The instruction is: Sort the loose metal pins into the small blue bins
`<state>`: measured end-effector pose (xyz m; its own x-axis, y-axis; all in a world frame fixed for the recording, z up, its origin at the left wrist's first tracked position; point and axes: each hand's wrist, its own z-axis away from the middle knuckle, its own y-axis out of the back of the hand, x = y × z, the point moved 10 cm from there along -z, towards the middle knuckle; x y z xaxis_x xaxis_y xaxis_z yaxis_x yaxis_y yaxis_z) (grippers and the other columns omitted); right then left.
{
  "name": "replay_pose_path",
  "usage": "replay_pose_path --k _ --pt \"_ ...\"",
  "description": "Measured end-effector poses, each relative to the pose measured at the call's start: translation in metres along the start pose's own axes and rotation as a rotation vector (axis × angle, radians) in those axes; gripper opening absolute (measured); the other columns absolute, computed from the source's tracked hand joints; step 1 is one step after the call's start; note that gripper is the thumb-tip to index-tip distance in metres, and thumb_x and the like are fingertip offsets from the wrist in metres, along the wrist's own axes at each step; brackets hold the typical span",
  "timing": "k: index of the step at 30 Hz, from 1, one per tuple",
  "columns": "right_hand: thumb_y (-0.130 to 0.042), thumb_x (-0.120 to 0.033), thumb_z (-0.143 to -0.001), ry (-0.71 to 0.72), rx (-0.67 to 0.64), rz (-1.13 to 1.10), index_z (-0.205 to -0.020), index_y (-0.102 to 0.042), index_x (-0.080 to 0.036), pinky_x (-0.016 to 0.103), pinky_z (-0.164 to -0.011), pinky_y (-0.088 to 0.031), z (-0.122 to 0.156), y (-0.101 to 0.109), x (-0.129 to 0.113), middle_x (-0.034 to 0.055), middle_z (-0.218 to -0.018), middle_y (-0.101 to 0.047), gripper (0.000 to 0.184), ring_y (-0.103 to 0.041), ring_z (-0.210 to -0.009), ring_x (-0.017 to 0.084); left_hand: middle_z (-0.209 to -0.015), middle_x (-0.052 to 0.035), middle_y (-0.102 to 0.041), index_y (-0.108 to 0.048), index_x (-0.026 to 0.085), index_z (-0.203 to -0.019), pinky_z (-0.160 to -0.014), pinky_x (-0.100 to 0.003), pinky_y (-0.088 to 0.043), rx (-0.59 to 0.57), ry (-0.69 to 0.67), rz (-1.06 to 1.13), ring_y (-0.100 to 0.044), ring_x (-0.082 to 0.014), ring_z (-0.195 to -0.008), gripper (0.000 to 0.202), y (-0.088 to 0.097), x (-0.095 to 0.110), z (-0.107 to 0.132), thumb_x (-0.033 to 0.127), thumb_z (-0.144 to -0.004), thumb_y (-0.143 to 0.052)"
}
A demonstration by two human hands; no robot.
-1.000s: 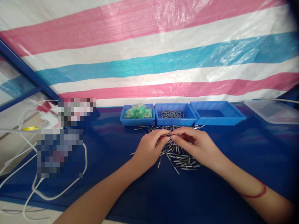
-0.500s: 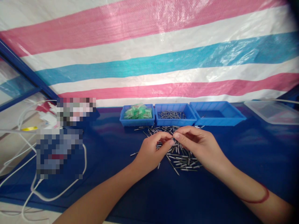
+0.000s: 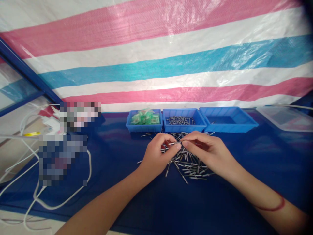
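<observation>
Over a loose pile of silver pop rivets (image 3: 193, 168), my two hands meet fingertip to fingertip. A single pop rivet (image 3: 173, 143) lies roughly level between them. My left hand (image 3: 158, 153) pinches it with thumb and forefinger, its left end showing inside the curl of the fingers. My right hand (image 3: 207, 148) is closed on the other end, thumb against forefinger, so that end is hidden. Part of the pile is covered by both hands.
Behind the pile stand three blue bins: one with green packets (image 3: 144, 118), a middle bin (image 3: 184, 128) with rivets, and a right bin (image 3: 232, 127). A translucent plastic lid (image 3: 286, 119) lies far right. White cables (image 3: 90, 163) loop over the table's left side.
The pop rivet now shows between my fingertips, where it was mostly hidden before. My left fingers have lifted and opened slightly around it; my right hand has barely moved.
</observation>
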<state>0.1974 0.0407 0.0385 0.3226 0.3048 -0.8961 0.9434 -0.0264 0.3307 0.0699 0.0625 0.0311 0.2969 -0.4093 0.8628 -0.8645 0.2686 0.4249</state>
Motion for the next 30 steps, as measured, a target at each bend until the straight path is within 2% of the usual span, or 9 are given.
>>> replay_pose_path --k 3,7,10,12,15,18,22,25,30 --pt "-0.060 -0.039 -0.084 -0.014 0.091 0.090 -0.077 -0.068 -0.023 0.029 -0.067 -0.048 -0.004 0.019 0.003 0.0017 -0.079 -0.068 0.020 -0.061 -0.074 0.017 -0.095 -0.0037 -0.063 -0.057 0.018 -0.106 -0.081 -0.028 -0.044 0.010 -0.033 -0.093 -0.058 -0.0161 -0.087 0.025 0.002 0.003 0.001 0.034 -0.087 -0.057" --pt "-0.059 -0.045 -0.083 -0.072 0.501 0.351 -0.081 -0.068 -0.021 0.033 -0.064 -0.046 0.000 0.093 0.012 0.0045 -0.079 -0.068 0.025 -0.060 -0.069 0.020 -0.108 -0.0061 -0.064 -0.055 0.021 -0.120 -0.091 -0.037 -0.038 -0.081 -0.134 -0.351 -0.053 -0.0221 -0.104 0.037 -0.009 0.008 0.005 0.038 -0.088 -0.057" --pt "-0.048 -0.051 -0.088 -0.098 0.574 0.647 -0.084 -0.065 -0.024 0.039 -0.068 -0.041 -0.003 0.129 0.023 0.0079 -0.078 -0.064 0.032 -0.058 -0.071 0.024 -0.113 -0.0055 -0.063 -0.064 0.025 -0.111 -0.088 -0.040 -0.036 -0.192 -0.182 -0.552 -0.049 -0.0259 -0.110 0.031 -0.023 0.005 0.010 0.044 -0.089 -0.054" --pt "-0.041 -0.053 -0.091 -0.077 0.546 0.825 -0.083 -0.063 -0.027 0.039 -0.065 -0.038 -0.008 0.138 0.030 0.0084 -0.076 -0.062 0.035 -0.057 -0.071 0.026 -0.111 -0.0044 -0.064 -0.066 0.026 -0.106 -0.084 -0.040 -0.034 -0.235 -0.196 -0.631 -0.048 -0.0255 -0.108 0.028 -0.029 0.003 0.013 0.044 -0.089 -0.054" --pt "-0.036 -0.056 -0.091 -0.107 0.481 0.941 -0.086 -0.062 -0.028 0.038 -0.060 -0.035 -0.013 0.141 0.043 0.0100 -0.080 -0.063 0.039 -0.058 -0.071 0.029 -0.108 -0.0028 -0.066 -0.068 0.025 -0.101 -0.082 -0.039 -0.032 -0.266 -0.211 -0.675 -0.049 -0.0232 -0.104 0.022 -0.034 0.002 0.014 0.038 -0.091 -0.052" --pt "-0.035 -0.057 -0.091 -0.130 0.462 0.926 -0.095 -0.062 -0.027 0.038 -0.060 -0.034 -0.013 0.134 0.041 0.0109 -0.084 -0.064 0.041 -0.059 -0.072 0.029 -0.104 -0.0018 -0.067 -0.069 0.024 -0.093 -0.080 -0.038 -0.031 -0.262 -0.212 -0.693 -0.050 -0.0222 -0.102 0.020 -0.034 0.003 0.014 0.034 -0.092 -0.051" --pt "-0.036 -0.051 -0.093 -0.041 0.438 0.856 -0.100 -0.061 -0.026 0.038 -0.064 -0.035 -0.010 0.111 0.016 0.0117 -0.087 -0.064 0.036 -0.057 -0.076 0.030 -0.101 -0.0010 -0.067 -0.068 0.024 -0.092 -0.078 -0.038 -0.030 -0.231 -0.186 -0.710 -0.050 -0.0217 -0.098 0.017 -0.032 0.002 0.014 0.031 -0.091 -0.053" --pt "-0.042 -0.045 -0.093 0.042 0.396 0.833 -0.096 -0.063 -0.023 0.037 -0.065 -0.037 -0.009 0.091 0.002 0.0098 -0.082 -0.064 0.031 -0.056 -0.070 0.025 -0.101 -0.0015 -0.067 -0.067 0.023 -0.091 -0.076 -0.038 -0.030 -0.208 -0.152 -0.723 -0.050 -0.0221 -0.098 0.015 -0.029 0.001 0.012 0.031 -0.089 -0.054" --pt "-0.050 -0.039 -0.090 0.166 0.296 0.809 -0.092 -0.065 -0.021 0.035 -0.069 -0.041 -0.007 0.059 -0.009 0.0057 -0.079 -0.067 0.023 -0.058 -0.072 0.023 -0.097 -0.0036 -0.065 -0.067 0.022 -0.085 -0.072 -0.038 -0.031 -0.209 -0.100 -0.807 -0.051 -0.0226 -0.094 0.017 -0.030 0.002 0.010 0.029 -0.089 -0.053"
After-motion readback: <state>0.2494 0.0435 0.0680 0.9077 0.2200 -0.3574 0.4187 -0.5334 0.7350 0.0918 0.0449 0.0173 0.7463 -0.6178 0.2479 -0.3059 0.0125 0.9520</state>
